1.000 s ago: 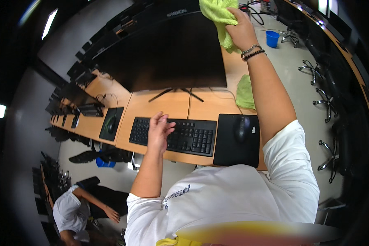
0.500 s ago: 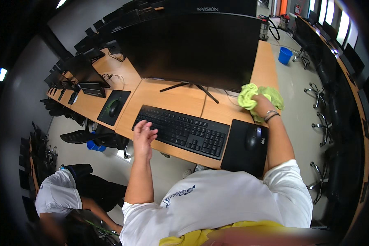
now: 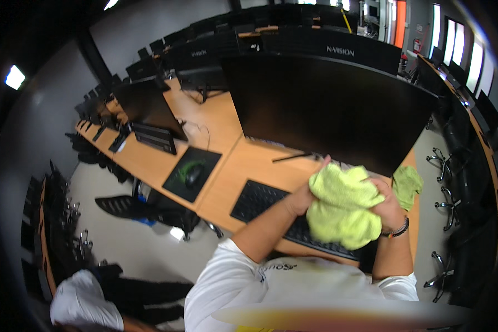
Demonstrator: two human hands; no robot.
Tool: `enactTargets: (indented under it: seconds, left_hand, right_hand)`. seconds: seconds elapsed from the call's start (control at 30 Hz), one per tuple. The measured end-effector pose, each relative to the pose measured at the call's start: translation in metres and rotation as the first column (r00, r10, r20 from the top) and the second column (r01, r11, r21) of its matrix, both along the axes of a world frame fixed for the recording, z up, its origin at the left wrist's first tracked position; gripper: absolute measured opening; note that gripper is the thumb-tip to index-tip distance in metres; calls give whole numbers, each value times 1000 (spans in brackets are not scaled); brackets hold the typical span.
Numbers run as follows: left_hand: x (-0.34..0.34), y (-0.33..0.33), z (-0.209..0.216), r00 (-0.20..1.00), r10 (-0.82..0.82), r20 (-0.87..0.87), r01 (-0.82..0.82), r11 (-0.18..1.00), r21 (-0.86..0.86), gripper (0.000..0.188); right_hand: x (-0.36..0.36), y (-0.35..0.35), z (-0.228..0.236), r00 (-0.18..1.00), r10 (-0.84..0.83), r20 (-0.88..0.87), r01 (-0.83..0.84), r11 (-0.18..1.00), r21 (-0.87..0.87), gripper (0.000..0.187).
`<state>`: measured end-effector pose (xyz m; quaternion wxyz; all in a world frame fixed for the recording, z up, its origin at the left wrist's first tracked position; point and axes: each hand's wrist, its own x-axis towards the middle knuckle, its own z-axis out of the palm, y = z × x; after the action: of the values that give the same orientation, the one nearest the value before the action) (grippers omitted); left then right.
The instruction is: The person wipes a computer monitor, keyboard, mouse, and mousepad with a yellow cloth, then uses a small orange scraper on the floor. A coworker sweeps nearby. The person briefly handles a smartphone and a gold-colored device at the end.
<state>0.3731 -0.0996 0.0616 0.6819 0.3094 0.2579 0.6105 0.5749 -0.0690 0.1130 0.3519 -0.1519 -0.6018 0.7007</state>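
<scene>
**Bunching up the yellow cloth in front of the big monitor**

Head view, the only one we've got: we're holding a yellow-green microfibre cloth [image 3: 342, 207] up in front of us with both hands, just above the near edge of the desk. Our left hand [image 3: 303, 198] is gripping the cloth's left side, fingers curled into it, and our right hand [image 3: 387, 207], the one with the bracelet at the wrist, is clamped round the right side. So both hands are closed on the cloth, and it's hanging in the air, not touching the desk.

Our read: we're gathering or refolding the cloth between wipes. The next move probably calls for getting a clean face outward and freeing one hand before going at the screen or desk.

Under the cloth the black keyboard [image 3: 271, 207] is lying on the orange wooden desk [image 3: 243, 160], partly hidden by our arms. The large black monitor [image 3: 326, 108] is standing right behind it, screen dark. A second green cloth [image 3: 408, 185] is sitting on the desk to the right. Further left there's a black mouse mat with a mouse [image 3: 192, 176] on it.

The room is a computer lab: rows of dark monitors running far back, office chairs on the right, windows far right. Another person in a white top [image 3: 86, 301] is crouching on the floor at the near left.
</scene>
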Motion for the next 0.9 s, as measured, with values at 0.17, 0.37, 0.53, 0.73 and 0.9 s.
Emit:
enactTargets:
  seconds: [0.17,0.37,0.53,0.73,0.9]
  left_hand:
    - [-67,-58,9,840,-327,434,494,791,-361,45]
    - [-156,-75,26,851,-248,464,455,789,-413,43]
    - [-262,-45,69,923,377,80,-384,918,98,45]
    - [-363,54,126,633,769,92,-654,467,595,38]
    - [-353,107,76,795,604,-50,-521,723,453,30]
  right_hand:
    - [-115,-24,-29,993,-27,114,39,994,-99,48]
    - [-163,-18,-30,764,-486,425,77,722,687,61]
    - [-161,-18,-7,671,-602,432,229,723,651,55]
    - [-158,-24,3,562,-707,430,291,655,697,49]
    - [-152,-30,-1,505,-712,489,251,663,706,48]
